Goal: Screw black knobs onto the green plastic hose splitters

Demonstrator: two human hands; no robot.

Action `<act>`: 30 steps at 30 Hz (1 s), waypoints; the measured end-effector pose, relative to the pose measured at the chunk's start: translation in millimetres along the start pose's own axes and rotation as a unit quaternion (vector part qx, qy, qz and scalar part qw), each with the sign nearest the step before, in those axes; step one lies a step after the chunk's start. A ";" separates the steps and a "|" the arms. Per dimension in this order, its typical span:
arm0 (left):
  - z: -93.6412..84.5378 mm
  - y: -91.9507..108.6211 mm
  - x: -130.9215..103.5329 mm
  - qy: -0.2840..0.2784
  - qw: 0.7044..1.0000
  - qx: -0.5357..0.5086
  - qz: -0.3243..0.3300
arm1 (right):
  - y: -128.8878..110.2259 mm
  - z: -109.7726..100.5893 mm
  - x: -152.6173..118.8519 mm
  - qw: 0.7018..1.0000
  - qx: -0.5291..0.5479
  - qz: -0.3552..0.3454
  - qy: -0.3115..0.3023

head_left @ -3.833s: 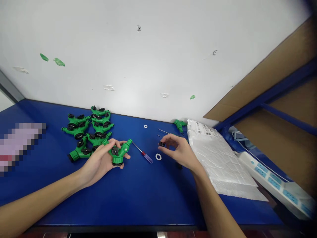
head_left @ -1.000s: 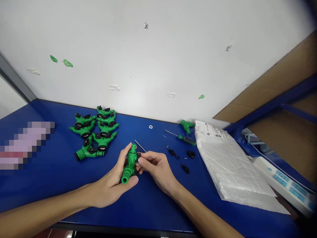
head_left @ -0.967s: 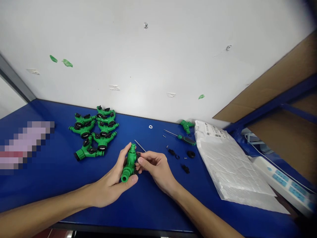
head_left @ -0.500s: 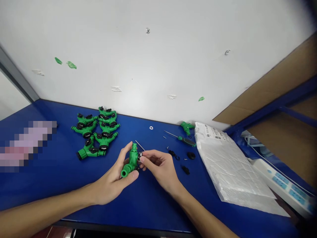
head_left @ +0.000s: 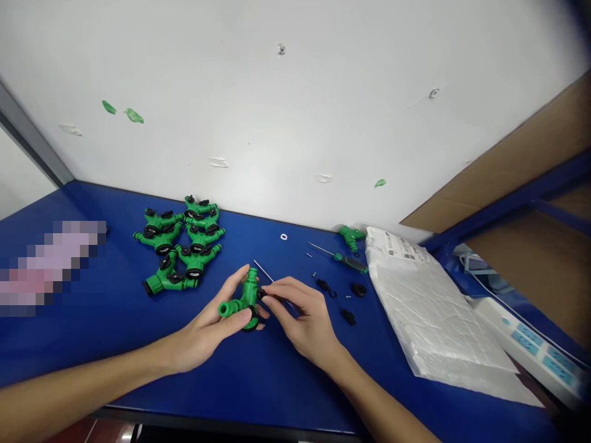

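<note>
The left hand (head_left: 203, 334) curls its fingers around a green Y-shaped hose connector (head_left: 250, 295), thumb on its near side, above the near middle of the blue table (head_left: 184, 387). The right hand (head_left: 305, 317) pinches a small black part (head_left: 261, 294) between thumb and fingertips, just beside the connector's right side. A green-and-black screwdriver (head_left: 349, 263) lies to the right, near a white padded envelope (head_left: 415, 301); assembled green connectors (head_left: 194, 261) sit grouped on the left.
</note>
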State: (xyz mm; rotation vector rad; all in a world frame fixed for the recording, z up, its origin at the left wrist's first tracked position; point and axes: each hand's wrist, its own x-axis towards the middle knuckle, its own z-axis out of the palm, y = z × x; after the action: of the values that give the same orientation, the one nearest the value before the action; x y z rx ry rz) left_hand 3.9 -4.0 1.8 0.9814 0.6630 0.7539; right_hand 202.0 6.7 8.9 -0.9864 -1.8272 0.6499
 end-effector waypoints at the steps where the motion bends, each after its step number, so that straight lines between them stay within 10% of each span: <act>1: -0.2 0.4 -0.1 -0.004 1.000 -0.003 -0.004 | 0.9 -1.3 0.2 1.000 -0.008 -0.021 -0.007; 23: -3.0 -11.7 -9.5 0.001 0.977 0.191 0.097 | -5.7 -0.6 -1.7 1.000 0.007 -0.011 0.003; 30: -6.7 -14.9 -7.2 -0.029 0.939 0.303 0.158 | -6.9 4.8 -2.0 0.982 0.148 0.118 -0.016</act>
State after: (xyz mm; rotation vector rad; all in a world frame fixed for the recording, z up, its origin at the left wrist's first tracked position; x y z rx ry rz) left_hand -1.7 -11.8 -13.2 1.7005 0.7112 0.8115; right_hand 195.7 1.2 11.3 -1.0023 -1.5937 1.0543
